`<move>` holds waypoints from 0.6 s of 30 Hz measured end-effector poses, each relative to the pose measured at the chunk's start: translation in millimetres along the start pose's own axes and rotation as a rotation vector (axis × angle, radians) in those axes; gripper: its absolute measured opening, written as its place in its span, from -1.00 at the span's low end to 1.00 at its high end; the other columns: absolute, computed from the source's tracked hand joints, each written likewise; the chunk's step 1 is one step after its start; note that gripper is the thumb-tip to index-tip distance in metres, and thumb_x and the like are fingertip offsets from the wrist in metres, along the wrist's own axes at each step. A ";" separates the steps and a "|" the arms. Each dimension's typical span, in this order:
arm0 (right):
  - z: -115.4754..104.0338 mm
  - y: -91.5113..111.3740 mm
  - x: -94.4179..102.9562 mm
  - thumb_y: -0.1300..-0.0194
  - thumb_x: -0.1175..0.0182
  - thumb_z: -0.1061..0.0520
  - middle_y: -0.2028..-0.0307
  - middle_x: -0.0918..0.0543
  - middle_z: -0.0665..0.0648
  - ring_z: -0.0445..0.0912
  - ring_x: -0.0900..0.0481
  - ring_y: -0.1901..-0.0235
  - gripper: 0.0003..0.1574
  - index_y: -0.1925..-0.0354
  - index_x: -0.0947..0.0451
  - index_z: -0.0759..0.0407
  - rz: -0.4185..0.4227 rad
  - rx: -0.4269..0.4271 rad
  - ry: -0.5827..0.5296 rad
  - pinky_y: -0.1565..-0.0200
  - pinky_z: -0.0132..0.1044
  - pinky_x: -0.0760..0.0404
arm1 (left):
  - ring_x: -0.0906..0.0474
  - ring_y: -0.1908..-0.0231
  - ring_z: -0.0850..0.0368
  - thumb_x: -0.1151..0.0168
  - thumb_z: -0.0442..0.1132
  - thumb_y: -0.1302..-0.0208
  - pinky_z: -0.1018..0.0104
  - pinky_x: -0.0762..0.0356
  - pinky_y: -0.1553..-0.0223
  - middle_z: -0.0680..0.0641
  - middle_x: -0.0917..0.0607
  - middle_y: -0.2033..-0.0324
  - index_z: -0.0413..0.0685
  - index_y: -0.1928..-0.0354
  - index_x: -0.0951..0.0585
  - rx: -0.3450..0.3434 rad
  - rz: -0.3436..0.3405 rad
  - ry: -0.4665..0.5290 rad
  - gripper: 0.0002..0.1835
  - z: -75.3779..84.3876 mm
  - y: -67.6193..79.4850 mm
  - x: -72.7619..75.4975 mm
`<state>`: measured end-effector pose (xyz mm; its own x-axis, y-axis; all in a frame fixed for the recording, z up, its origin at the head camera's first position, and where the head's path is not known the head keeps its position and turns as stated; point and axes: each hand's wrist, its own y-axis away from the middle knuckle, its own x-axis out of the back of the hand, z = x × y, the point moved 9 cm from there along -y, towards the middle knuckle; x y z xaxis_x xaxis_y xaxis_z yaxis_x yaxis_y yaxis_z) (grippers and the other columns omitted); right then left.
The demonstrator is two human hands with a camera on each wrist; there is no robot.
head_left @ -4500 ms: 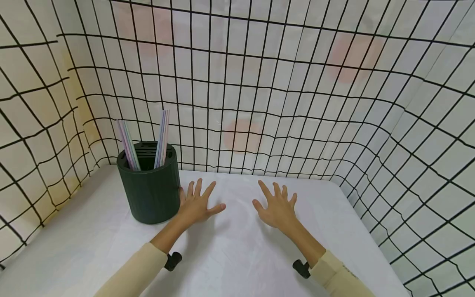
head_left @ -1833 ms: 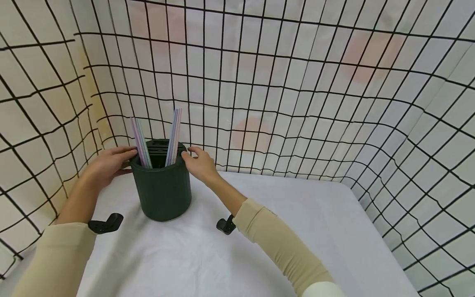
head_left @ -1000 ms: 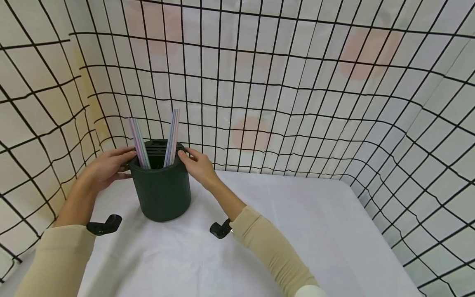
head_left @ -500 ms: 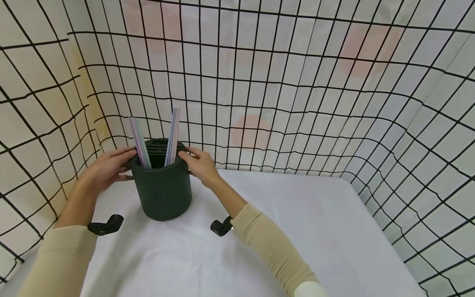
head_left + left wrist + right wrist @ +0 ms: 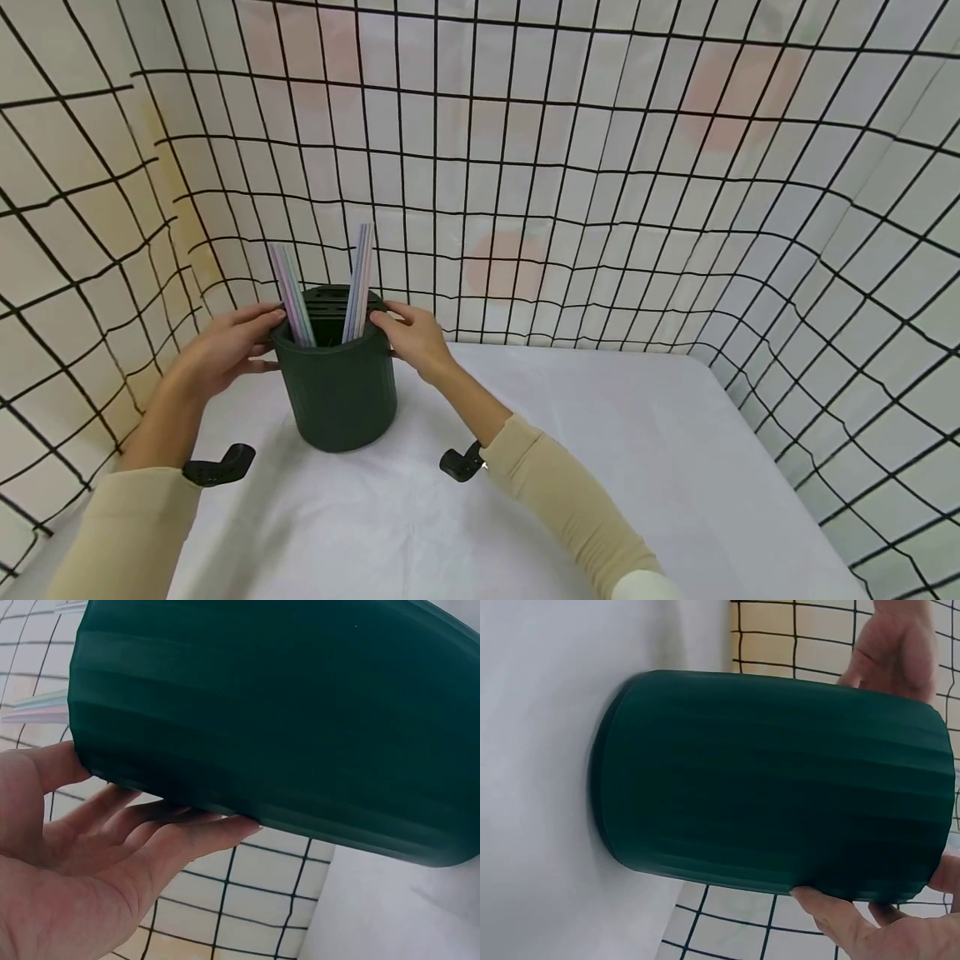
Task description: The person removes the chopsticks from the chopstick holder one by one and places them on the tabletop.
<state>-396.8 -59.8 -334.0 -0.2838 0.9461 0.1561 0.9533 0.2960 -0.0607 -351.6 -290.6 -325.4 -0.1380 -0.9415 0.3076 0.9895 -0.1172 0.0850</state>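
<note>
As arms (image 5: 568,507) slant inward, left hand (image 5: 222,350), right hand (image 5: 417,337) gripping green container (image 5: 341,398).

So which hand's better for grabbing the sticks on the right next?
Probably the right hand: its thumb is on the green container, close beside those sticks. The left hand is at the opposite side.

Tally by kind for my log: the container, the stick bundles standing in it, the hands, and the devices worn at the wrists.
Dark green ribbed round container: 1
Bundles of slim pastel sticks: 2
Bare hands: 2
Black wrist-worn devices: 2
Total: 7
</note>
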 end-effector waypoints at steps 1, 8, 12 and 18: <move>-0.6 2.2 2.5 -0.47 -0.21 -0.08 -0.20 -0.66 0.15 0.00 -0.67 -0.15 -0.37 -0.43 -0.43 -0.02 0.001 0.004 0.011 -0.05 -0.17 -0.75 | -0.62 0.00 0.37 0.09 0.16 -0.58 0.14 -0.73 -0.08 -0.14 -0.43 -0.25 -0.14 -0.61 -0.03 -0.003 -0.003 0.002 -0.21 0.6 0.3 -2.7; 3.2 15.5 29.0 -0.48 -0.20 -0.08 -0.22 -0.64 0.16 -0.01 -0.65 -0.18 -0.37 -0.44 -0.42 -0.02 0.012 0.008 0.032 -0.04 -0.19 -0.76 | -0.25 -0.45 -0.34 0.11 0.13 -0.60 -0.05 -0.62 -0.20 -0.36 -0.26 -0.46 -0.09 -0.62 -0.02 -0.027 -0.023 0.000 -0.25 8.6 -1.9 -31.3; 6.9 23.6 50.3 -0.49 -0.18 -0.06 -0.19 -0.66 0.17 0.00 -0.67 -0.16 -0.37 -0.44 -0.41 0.00 0.026 0.005 0.045 -0.06 -0.14 -0.75 | -0.23 -0.45 -0.37 0.12 0.07 -0.63 -0.18 -0.54 -0.24 -0.38 -0.29 -0.45 -0.10 -0.60 -0.07 -0.055 -0.032 0.008 -0.31 15.8 -5.1 -52.6; 10.8 37.8 85.1 -0.50 -0.17 -0.04 -0.21 -0.65 0.20 0.03 -0.66 -0.17 -0.37 -0.44 -0.41 0.05 0.046 -0.006 0.047 -0.05 -0.11 -0.76 | -0.28 -0.44 -0.33 0.08 0.02 -0.63 -0.18 -0.55 -0.23 -0.36 -0.36 -0.43 -0.12 -0.56 -0.17 -0.057 -0.026 0.016 -0.38 27.6 -10.1 -85.4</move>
<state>-386.1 33.3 -333.7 -0.2342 0.9514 0.1999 0.9660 0.2509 -0.0626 -351.0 -200.3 -326.3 -0.1630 -0.9427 0.2912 0.9866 -0.1586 0.0387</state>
